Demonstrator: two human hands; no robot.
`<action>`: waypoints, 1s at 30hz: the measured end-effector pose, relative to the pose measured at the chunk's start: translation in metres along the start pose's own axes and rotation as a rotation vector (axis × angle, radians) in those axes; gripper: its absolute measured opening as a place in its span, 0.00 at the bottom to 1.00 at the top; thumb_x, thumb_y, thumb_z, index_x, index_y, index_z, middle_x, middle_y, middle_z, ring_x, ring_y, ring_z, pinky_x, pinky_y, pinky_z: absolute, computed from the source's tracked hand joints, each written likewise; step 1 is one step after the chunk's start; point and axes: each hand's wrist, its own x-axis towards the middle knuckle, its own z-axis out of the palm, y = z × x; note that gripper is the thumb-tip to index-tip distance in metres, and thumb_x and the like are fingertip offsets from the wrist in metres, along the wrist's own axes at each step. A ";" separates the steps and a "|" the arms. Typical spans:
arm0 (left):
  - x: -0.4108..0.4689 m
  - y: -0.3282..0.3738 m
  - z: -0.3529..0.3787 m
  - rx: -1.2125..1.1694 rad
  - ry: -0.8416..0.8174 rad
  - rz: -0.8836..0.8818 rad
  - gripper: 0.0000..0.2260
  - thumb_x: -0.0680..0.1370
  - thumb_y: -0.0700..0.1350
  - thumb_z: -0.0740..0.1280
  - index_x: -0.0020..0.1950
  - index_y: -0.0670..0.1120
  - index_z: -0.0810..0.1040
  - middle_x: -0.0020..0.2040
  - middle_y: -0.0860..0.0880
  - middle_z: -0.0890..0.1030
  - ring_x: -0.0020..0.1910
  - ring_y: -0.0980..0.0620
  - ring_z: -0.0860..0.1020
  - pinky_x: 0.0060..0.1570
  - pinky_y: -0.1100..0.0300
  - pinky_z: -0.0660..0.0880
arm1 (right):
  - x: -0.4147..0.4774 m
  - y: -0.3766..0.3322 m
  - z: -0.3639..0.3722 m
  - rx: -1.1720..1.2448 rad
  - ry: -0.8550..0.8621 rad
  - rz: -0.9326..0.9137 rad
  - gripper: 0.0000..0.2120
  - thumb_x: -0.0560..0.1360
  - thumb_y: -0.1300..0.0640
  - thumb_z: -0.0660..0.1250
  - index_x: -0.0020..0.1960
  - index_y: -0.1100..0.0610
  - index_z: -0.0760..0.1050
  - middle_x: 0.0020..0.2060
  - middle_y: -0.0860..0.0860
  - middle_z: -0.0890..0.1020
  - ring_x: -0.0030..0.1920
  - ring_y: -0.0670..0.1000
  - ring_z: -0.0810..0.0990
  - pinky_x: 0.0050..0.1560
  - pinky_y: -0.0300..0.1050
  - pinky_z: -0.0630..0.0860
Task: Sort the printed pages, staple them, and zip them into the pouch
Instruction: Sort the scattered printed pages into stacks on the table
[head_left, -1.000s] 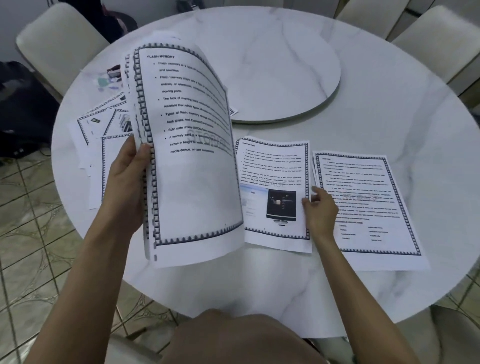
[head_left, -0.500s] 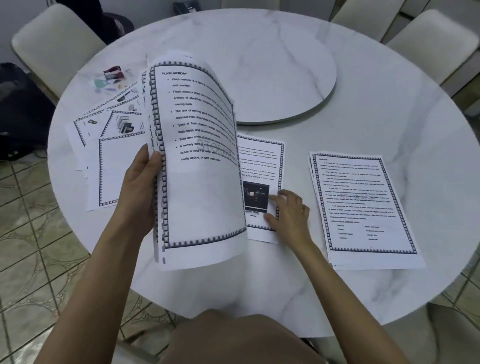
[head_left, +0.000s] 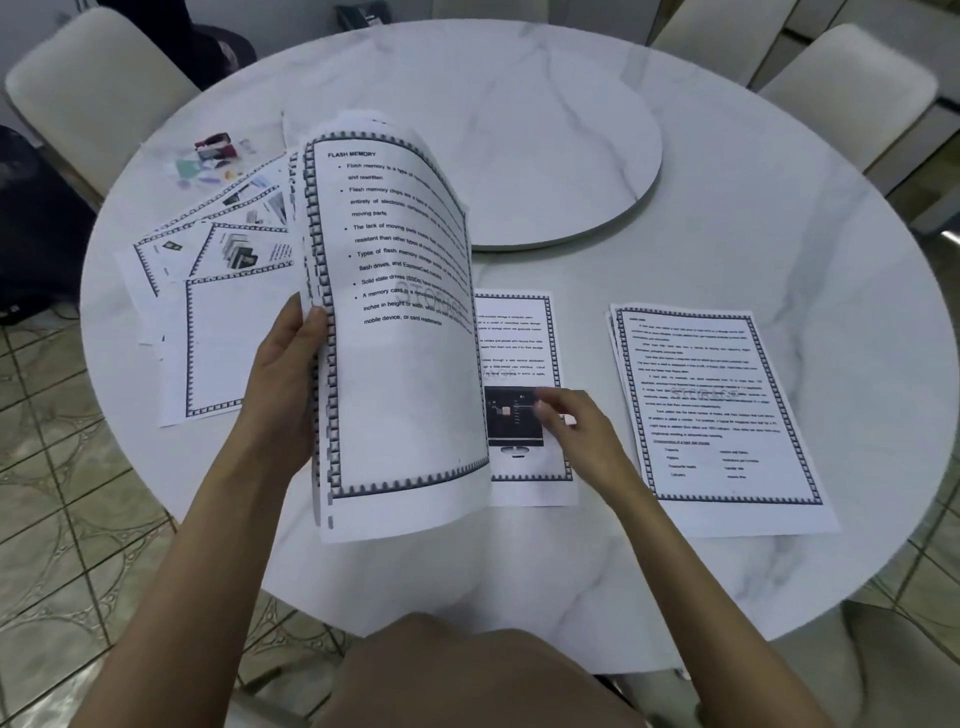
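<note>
My left hand (head_left: 283, 374) grips the left edge of a raised sheaf of printed pages (head_left: 400, 322); its top sheet reads "FLASH MEMORY". Behind that sheaf a single page with a monitor picture (head_left: 524, 364) lies flat on the table. My right hand (head_left: 576, 434) hovers over that page's lower part, blurred, fingers loosely bent and holding nothing. A neat pile of text pages (head_left: 722, 415) lies to the right. Several loose pages (head_left: 218, 291) are fanned out at the left. A clear pouch with small colourful items (head_left: 210, 156) sits at the far left.
The round white marble table (head_left: 779, 234) has a raised turntable (head_left: 545, 156) in its middle. Pale chairs (head_left: 88, 83) stand around it. A dark bag (head_left: 31, 244) lies on the tiled floor at the left.
My right hand slid the monitor page left, away from the right pile, then lifted off it. The sheaf in my left hand shifted slightly right.
</note>
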 end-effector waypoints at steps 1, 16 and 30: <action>0.000 -0.001 0.000 -0.012 0.005 -0.006 0.12 0.82 0.40 0.54 0.54 0.51 0.76 0.43 0.58 0.84 0.43 0.60 0.82 0.42 0.66 0.79 | 0.001 -0.008 0.002 0.142 -0.053 0.049 0.17 0.78 0.48 0.60 0.64 0.54 0.72 0.57 0.49 0.77 0.59 0.48 0.76 0.59 0.43 0.72; -0.005 -0.055 -0.047 0.224 0.106 -0.188 0.11 0.82 0.45 0.55 0.62 0.49 0.73 0.55 0.49 0.81 0.46 0.56 0.82 0.47 0.59 0.79 | 0.013 -0.026 0.023 0.374 0.071 0.172 0.07 0.71 0.57 0.71 0.42 0.62 0.78 0.41 0.61 0.83 0.41 0.57 0.81 0.46 0.53 0.79; -0.002 -0.077 -0.064 0.356 0.227 -0.215 0.22 0.82 0.46 0.55 0.76 0.44 0.55 0.75 0.48 0.59 0.74 0.49 0.59 0.72 0.53 0.57 | 0.015 -0.027 0.048 0.165 0.288 0.038 0.23 0.75 0.57 0.67 0.27 0.54 0.58 0.25 0.49 0.61 0.28 0.47 0.58 0.27 0.35 0.56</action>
